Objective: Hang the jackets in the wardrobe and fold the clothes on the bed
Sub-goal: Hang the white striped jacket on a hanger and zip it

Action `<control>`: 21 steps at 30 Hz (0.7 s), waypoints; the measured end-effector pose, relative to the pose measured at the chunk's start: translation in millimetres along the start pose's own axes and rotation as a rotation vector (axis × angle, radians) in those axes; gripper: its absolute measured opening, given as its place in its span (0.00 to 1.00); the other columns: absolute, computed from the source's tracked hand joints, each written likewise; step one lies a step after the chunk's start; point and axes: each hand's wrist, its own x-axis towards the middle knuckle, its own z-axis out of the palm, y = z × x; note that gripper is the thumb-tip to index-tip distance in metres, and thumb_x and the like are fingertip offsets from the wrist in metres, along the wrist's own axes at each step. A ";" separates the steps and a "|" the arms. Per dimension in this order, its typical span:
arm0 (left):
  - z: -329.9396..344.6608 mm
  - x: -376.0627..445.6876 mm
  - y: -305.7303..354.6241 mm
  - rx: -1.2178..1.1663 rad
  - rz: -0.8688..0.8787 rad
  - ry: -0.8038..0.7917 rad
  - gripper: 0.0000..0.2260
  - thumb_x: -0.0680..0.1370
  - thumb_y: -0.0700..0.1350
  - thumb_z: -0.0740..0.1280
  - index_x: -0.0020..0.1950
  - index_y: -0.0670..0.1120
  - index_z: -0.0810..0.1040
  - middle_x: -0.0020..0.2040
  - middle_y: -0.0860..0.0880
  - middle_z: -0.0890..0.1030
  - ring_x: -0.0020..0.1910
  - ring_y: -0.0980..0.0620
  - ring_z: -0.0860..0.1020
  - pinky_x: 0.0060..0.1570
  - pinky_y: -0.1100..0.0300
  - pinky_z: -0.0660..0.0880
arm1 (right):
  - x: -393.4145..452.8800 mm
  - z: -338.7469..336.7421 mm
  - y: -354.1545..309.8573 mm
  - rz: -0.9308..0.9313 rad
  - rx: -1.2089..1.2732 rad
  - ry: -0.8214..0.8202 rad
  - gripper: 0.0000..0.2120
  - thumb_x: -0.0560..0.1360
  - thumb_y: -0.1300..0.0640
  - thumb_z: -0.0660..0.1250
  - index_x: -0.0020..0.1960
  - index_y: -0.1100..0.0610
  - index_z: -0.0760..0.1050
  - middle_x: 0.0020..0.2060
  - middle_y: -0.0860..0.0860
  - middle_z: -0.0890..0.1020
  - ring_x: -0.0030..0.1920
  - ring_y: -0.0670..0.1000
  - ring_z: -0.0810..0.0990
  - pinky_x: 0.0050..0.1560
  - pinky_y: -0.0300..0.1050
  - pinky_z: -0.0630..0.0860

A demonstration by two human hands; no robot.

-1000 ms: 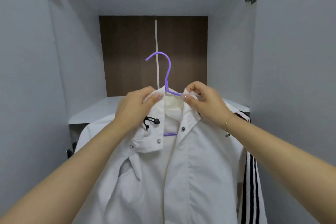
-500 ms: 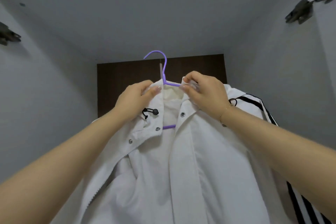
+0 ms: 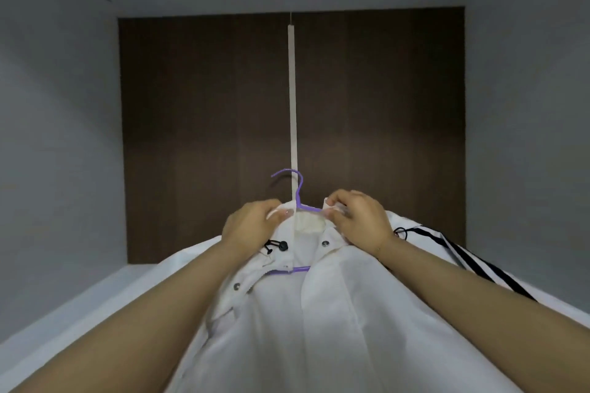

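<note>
Two hands lifted the white jacket point(image 3: 319, 322) deep into the wardrobe point(image 3: 57, 137).

You had your left hand point(image 3: 252, 226) and right hand point(image 3: 360, 220) each pinching the collar, grip clamped on cloth either side of the purple hanger point(image 3: 298, 191). Beside it lay a black-striped garment point(image 3: 463, 255). Since a second ago the hanger had risen and gone farther in, the door hinges had dropped out of sight, and the dark back panel point(image 3: 207, 137) with its pale strip point(image 3: 292, 89) filled the view. No rail showed, so the hook probably wasn't seated yet.
</note>
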 end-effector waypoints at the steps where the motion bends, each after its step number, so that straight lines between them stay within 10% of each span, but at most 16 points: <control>1: 8.4 -0.6 -10.2 0.014 0.010 -0.023 0.17 0.79 0.61 0.61 0.39 0.51 0.72 0.34 0.53 0.75 0.37 0.51 0.74 0.40 0.57 0.69 | -1.0 12.7 4.4 0.009 0.005 -0.033 0.10 0.77 0.50 0.67 0.54 0.53 0.79 0.49 0.52 0.82 0.49 0.54 0.79 0.42 0.41 0.68; 16: 44.1 -22.6 -34.0 0.184 0.140 -0.181 0.13 0.83 0.55 0.55 0.44 0.49 0.67 0.37 0.51 0.73 0.40 0.45 0.74 0.37 0.53 0.67 | -32.1 52.5 14.8 -0.101 -0.223 -0.222 0.10 0.79 0.53 0.59 0.57 0.57 0.69 0.50 0.52 0.77 0.50 0.56 0.75 0.47 0.47 0.65; 21: 40.2 -21.8 -27.1 0.505 0.156 -0.188 0.18 0.83 0.58 0.49 0.65 0.52 0.70 0.61 0.51 0.75 0.61 0.49 0.72 0.60 0.51 0.63 | -32.4 34.4 5.6 -0.114 -0.407 -0.352 0.21 0.80 0.42 0.55 0.66 0.55 0.68 0.67 0.53 0.70 0.67 0.53 0.67 0.69 0.49 0.58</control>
